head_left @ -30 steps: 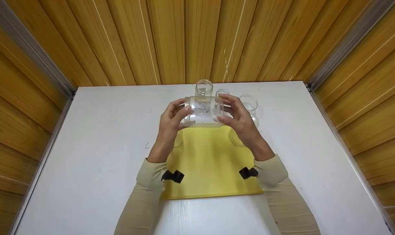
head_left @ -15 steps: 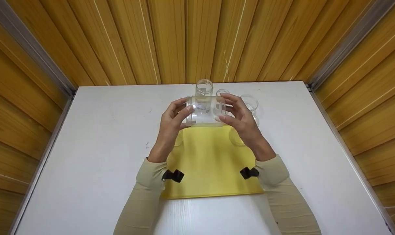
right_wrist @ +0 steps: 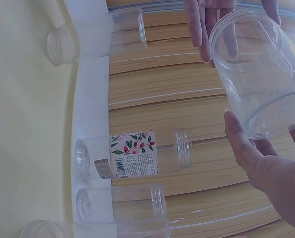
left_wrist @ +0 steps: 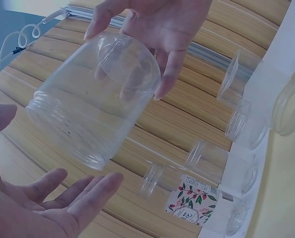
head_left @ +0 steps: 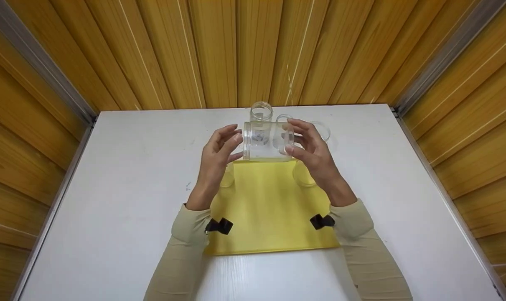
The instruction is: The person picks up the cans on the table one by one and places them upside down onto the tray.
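A large clear jar (head_left: 266, 141) lies sideways in the air above the back of the yellow mat, its threaded mouth facing left. My right hand (head_left: 316, 152) grips its base end with thumb and fingers. Beside the mouth, my left hand (head_left: 217, 154) has its fingers spread and relaxed; in the left wrist view a gap shows between the left hand (left_wrist: 48, 198) and the jar (left_wrist: 92, 99). The jar (right_wrist: 261, 74) looks empty in the right wrist view.
Behind stands a clear jar (head_left: 261, 112) whose floral label (right_wrist: 134, 153) shows in the right wrist view. More clear jars stand right of it, partly hidden. Two clear containers rest at the left and right edges of the yellow mat (head_left: 273, 217). A slatted wall (head_left: 257, 50) backs the white table (head_left: 131, 167).
The jar and my right hand have shifted slightly right. My left hand has let go of the mouth end and moved a little left.
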`<state>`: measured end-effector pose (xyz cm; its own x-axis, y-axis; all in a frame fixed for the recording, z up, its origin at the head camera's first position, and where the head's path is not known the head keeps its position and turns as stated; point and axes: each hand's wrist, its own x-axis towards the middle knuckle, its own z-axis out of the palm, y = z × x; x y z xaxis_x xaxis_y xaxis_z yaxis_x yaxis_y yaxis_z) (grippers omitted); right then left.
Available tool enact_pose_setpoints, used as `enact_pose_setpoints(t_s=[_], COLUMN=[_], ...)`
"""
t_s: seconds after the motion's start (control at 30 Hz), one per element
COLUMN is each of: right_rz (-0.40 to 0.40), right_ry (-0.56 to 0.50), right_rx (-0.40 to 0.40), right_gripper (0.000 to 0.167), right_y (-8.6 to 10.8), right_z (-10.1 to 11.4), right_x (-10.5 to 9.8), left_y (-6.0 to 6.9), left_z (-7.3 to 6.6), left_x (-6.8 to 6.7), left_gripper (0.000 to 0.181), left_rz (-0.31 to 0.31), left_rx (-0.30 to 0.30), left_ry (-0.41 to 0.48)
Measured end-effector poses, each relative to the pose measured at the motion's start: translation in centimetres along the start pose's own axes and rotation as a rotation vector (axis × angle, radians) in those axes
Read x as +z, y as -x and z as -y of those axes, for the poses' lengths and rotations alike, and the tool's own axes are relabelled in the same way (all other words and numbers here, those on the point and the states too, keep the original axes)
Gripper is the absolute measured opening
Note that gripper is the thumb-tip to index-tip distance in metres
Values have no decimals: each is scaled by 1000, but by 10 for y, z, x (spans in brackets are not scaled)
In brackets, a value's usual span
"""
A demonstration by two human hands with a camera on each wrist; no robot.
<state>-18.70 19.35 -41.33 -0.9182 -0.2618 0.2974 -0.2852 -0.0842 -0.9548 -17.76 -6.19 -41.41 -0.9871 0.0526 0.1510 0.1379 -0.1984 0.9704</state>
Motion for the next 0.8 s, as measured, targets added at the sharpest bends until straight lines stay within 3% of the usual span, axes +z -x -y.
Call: enact_pose_setpoints(t_s=[0.27,0.53,0.8], right_rz=[-17,-29,-24], right_ry=[-30,-8,-8], right_rx=[-12,-23,-25], right_gripper=[64,64,63], right_y=[1,2,2], right_z=[0,2,3], right_x=[-2,-5,-8], left_y=[1,0,1], left_z=[-1,-1,4], left_x=[-7,-18,-26], left_gripper=[58,52,50], left_rz=[-39,-65,-92], left_rx=[39,76,88], left_ry=[-64,-73,-156])
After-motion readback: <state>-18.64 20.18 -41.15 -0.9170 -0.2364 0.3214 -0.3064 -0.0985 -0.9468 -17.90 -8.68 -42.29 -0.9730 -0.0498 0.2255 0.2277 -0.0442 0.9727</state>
